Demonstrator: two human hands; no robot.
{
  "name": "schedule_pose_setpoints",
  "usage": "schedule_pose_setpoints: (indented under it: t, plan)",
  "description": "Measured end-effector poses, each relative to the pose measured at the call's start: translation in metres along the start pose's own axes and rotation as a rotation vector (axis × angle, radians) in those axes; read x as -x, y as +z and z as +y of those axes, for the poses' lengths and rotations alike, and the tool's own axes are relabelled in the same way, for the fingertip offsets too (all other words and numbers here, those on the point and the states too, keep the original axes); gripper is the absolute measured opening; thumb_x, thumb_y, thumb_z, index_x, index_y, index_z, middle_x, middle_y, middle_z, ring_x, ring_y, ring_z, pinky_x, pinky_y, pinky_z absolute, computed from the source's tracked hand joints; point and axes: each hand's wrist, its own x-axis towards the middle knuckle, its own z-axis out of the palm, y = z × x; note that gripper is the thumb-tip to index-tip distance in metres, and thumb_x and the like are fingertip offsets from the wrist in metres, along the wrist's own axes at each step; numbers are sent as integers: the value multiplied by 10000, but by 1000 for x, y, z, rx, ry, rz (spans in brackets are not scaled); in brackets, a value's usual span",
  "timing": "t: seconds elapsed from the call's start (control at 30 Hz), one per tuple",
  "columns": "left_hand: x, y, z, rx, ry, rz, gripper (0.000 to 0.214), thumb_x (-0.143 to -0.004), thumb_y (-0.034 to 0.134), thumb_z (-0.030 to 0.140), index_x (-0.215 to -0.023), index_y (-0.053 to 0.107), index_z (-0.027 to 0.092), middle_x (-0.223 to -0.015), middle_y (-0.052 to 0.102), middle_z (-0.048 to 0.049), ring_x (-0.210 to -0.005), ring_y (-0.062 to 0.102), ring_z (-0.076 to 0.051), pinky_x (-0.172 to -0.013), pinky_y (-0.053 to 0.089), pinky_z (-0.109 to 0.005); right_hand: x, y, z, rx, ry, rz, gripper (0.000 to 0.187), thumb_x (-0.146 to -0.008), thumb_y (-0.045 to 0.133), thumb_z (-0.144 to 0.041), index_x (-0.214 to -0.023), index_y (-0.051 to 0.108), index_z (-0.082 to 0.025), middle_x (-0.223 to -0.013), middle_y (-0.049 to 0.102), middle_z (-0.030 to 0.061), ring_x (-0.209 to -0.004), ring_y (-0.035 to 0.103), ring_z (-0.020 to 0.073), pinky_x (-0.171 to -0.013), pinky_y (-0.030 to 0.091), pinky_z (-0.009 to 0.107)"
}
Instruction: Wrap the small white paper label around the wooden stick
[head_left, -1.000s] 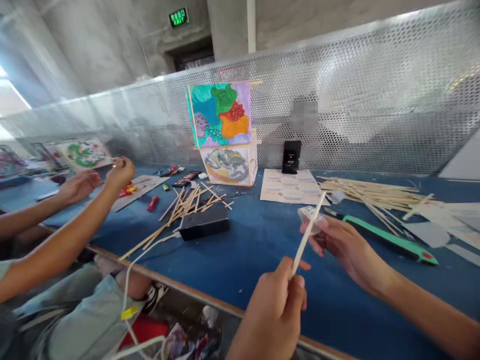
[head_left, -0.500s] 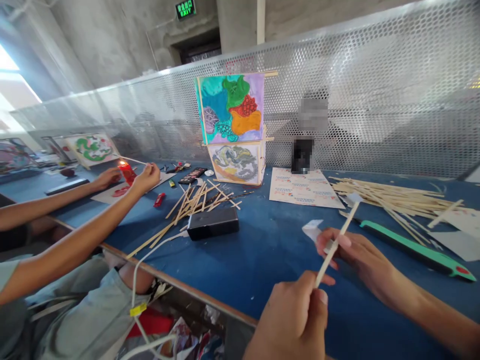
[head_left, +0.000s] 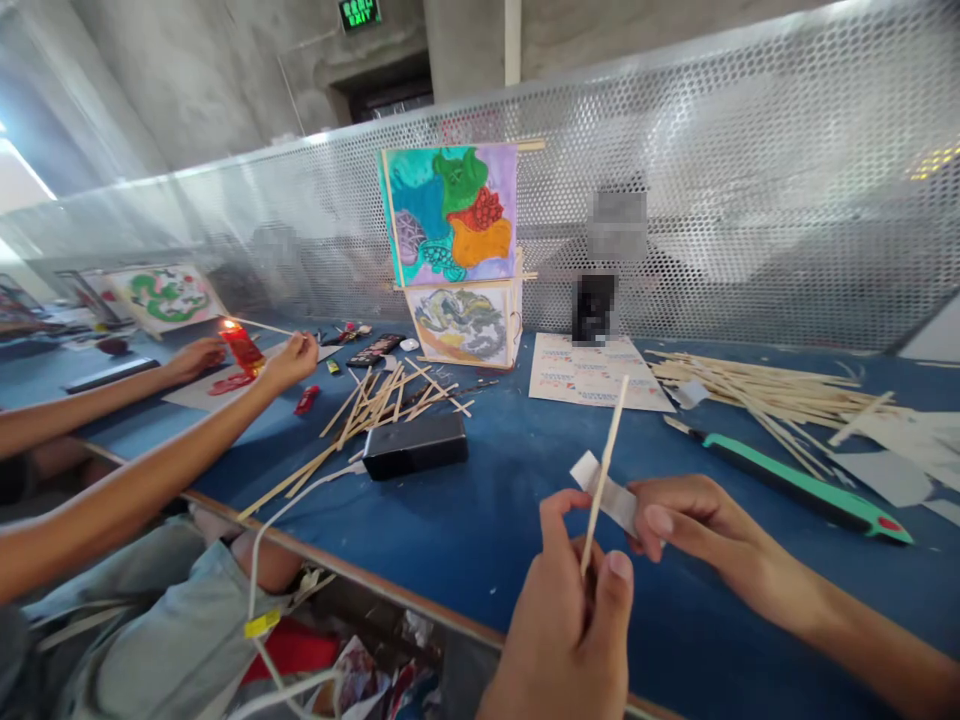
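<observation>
Swung upright, stick (head_left: 604,462) pinched in left hand (head_left: 568,620); right hand (head_left: 694,525) grips tape strip (head_left: 606,490).

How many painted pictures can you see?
3. Two stacked in the middle by the mesh wall: the colourful painting on top of the swirly painting. A green dragon painting stands far left. More may hide beyond the left edge.

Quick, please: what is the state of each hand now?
Left hand: closed on a stick.
Right hand: pinching a paper strip.
</observation>
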Motion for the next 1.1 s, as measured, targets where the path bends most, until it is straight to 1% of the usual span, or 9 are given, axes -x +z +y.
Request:
schedule_pose_setpoints:
  t: [0.13, 0.23, 0.3, 0.4, 0.53, 0.67, 0.73, 0.9, 1.1]
  plan:
    - [0, -2, 3, -10, 7, 5, 634, -1085, 369, 576, -1568, 112, 254, -892, 575, 2, -798, 549, -185, -785, 406, -359, 0, 1, -5, -42, -14, -14, 529, -1035, 515, -554, -659, 592, -191, -684, 573, 3, -664, 502, 144, -654, 339, 300]
    - [-1, -3, 3, -144, 36, -48, 513, -1114, 300, 506, -1595, 267, 333, -948, 659, -24, -891, 607, -198, -854, 442, -375, -1, 5, -8, -183, -14, -123, 520, -1037, 512, -551, -673, 570, -184, -712, 595, 17, -687, 598, 161, -691, 402, 306]
    - [-3, -4, 1, -157, 129, -68, 463, -1124, 310, 429, -1581, 344, 367, -1014, 704, -27, -902, 630, -182, -863, 474, -348, -1, 7, -10, -260, -5, -168, 514, -1032, 519, -559, -683, 556, -184, -751, 619, 33, -718, 635, 178, -713, 429, 315]
    - [-7, -4, -1, -125, 270, -100, 482, -1102, 391, 313, -1582, 368, 345, -1119, 706, -55, -944, 641, -193, -894, 511, -350, -2, 9, -13, -252, 9, -101, 574, -1037, 446, -629, -683, 573, -195, -754, 632, 43, -724, 598, 178, -722, 428, 320]
    - [-7, -4, -2, -206, 195, -110, 476, -1092, 392, 275, -1566, 410, 315, -1187, 636, -89, -1013, 615, -217, -951, 500, -383, -5, 5, -15, -179, 84, -97, 551, -1027, 479, -607, -680, 627, -205, -755, 638, 43, -740, 566, 186, -730, 414, 329]
    - [-2, -3, -2, -163, 118, -27, 534, -1094, 425, 378, -1606, 304, 288, -1314, 602, -116, -1094, 593, -234, -963, 469, -370, -9, 1, -17, -112, 144, -93, 393, -974, 607, -518, -756, 687, -201, -746, 597, 21, -699, 520, 172, -688, 392, 322]
    - [-1, -4, -2, -153, 46, -5, 540, -1089, 435, 445, -1585, 329, 261, -1246, 622, -113, -1010, 594, -232, -867, 461, -356, -9, 0, -18, -68, 128, -45, 387, -974, 607, -508, -760, 700, -200, -759, 604, 22, -712, 529, 172, -699, 391, 321]
    - [-1, -5, 2, -190, -8, -57, 373, -1112, 364, 487, -1365, 545, 283, -843, 561, 32, -736, 496, -144, -728, 367, -309, -7, -7, -14, -53, 46, 103, 409, -1011, 581, -445, -690, 662, -206, -740, 607, 15, -730, 550, 164, -725, 390, 315]
    - [-2, -3, 4, -113, -46, -97, 363, -1119, 299, 519, -1166, 544, 254, -713, 470, 72, -613, 402, -126, -613, 290, -319, -8, -5, -15, -54, 9, 155, 452, -1047, 553, -435, -669, 617, -196, -664, 560, -3, -647, 504, 132, -667, 371, 305]
